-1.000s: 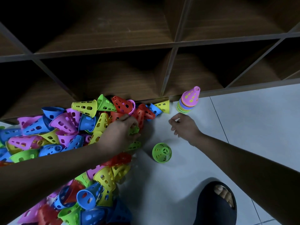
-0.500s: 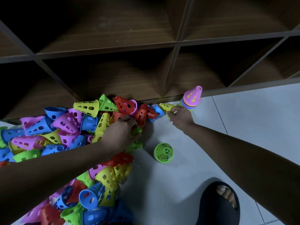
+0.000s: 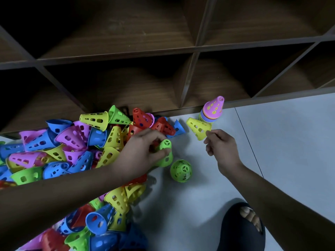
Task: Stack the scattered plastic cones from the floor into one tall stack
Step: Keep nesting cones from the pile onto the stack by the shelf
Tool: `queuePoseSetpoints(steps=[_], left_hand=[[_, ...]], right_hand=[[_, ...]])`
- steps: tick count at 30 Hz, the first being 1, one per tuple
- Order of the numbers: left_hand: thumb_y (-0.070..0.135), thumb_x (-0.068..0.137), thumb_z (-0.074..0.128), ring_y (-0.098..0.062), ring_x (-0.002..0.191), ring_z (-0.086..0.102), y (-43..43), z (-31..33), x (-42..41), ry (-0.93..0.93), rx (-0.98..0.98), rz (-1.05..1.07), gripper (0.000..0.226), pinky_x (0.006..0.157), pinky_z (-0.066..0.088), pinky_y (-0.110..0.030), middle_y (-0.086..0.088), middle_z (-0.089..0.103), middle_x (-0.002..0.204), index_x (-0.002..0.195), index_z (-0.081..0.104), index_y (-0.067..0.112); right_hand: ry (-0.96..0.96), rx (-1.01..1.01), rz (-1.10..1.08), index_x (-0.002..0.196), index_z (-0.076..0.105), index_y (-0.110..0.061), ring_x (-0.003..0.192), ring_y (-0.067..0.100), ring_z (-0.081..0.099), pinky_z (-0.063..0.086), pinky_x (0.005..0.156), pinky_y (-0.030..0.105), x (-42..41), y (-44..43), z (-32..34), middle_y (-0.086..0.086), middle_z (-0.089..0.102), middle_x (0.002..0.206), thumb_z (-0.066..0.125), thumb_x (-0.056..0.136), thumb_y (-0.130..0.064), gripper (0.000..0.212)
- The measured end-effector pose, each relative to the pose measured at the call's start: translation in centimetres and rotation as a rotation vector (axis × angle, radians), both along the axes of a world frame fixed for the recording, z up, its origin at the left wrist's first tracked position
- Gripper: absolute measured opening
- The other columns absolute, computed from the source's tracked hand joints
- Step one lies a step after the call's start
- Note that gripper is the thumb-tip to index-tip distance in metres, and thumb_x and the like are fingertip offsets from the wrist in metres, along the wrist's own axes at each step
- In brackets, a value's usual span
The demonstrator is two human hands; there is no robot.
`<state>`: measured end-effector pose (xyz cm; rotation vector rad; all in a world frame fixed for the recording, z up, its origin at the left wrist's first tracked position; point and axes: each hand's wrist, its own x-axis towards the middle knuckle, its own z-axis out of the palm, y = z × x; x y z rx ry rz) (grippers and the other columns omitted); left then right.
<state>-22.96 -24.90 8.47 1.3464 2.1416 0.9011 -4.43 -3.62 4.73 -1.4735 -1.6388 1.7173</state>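
A big heap of perforated plastic cones (image 3: 76, 153) in blue, pink, yellow, green and red covers the floor at the left. My left hand (image 3: 143, 153) grips a green cone (image 3: 165, 151) at the heap's right edge. My right hand (image 3: 221, 144) pinches the rim of a yellow cone (image 3: 198, 128), which hangs tilted just left of the stack. The short stack (image 3: 212, 111), topped by a pink cone, stands on the floor against the shelf base. A lone green cone (image 3: 181, 170) stands upright on the floor between my hands.
A dark wooden shelf unit (image 3: 181, 51) with open compartments runs along the back, its base edge right behind the stack. Pale floor tiles (image 3: 281, 142) spread to the right. My foot in a dark sandal (image 3: 244, 225) rests at the bottom right.
My right hand reached to the shelf base, took the yellow cone by its rim and pulled it back a little. My left hand lifted the green cone out of the heap.
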Motion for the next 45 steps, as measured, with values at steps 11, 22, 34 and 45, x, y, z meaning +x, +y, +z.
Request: queuePoseSetpoints(steps=[11,22,34,45], left_hand=[[0.034,0.094,0.082,-0.010,0.098,0.065,0.9,0.6,4.4,-0.157,0.155,-0.085,0.025,0.083,0.051,-0.019,0.012,0.063,0.109,0.114,0.070,0.024],[0.043,0.087,0.085,-0.007,0.089,0.062,0.8,-3.8,5.4,-0.145,0.005,-0.115,0.031,0.077,0.052,-0.027,0.013,0.060,0.103,0.107,0.069,0.027],[0.036,0.091,0.082,0.000,0.091,0.064,-0.6,-4.4,0.8,-0.015,-0.119,-0.087,0.029,0.081,0.059,-0.029,0.014,0.064,0.112,0.117,0.070,0.027],[0.029,0.090,0.081,-0.020,0.110,0.058,-0.3,-2.9,-6.7,0.335,-0.063,0.104,0.032,0.090,0.054,-0.037,0.005,0.063,0.118,0.120,0.070,0.025]], right_hand=[[0.295,-0.477,0.072,0.087,0.057,-0.010,0.060,0.021,0.045,0.031,0.056,0.032,4.4,-3.0,4.2,0.009,0.055,0.076,0.053,0.106,-0.014,0.020],[0.304,-0.508,0.255,0.084,0.057,-0.007,0.060,0.025,0.040,0.028,0.055,0.035,5.4,-4.1,3.7,0.016,0.050,0.078,0.054,0.103,-0.015,0.021],[-0.073,-0.274,0.523,0.086,0.061,0.001,0.061,0.023,0.050,0.039,0.054,0.033,5.4,-4.5,1.0,0.014,0.063,0.077,0.062,0.105,-0.023,0.031],[-0.257,-0.130,0.508,0.088,0.068,-0.011,0.058,0.019,0.055,0.040,0.055,0.030,2.7,-2.0,-1.1,0.007,0.070,0.073,0.069,0.097,-0.024,0.015]])
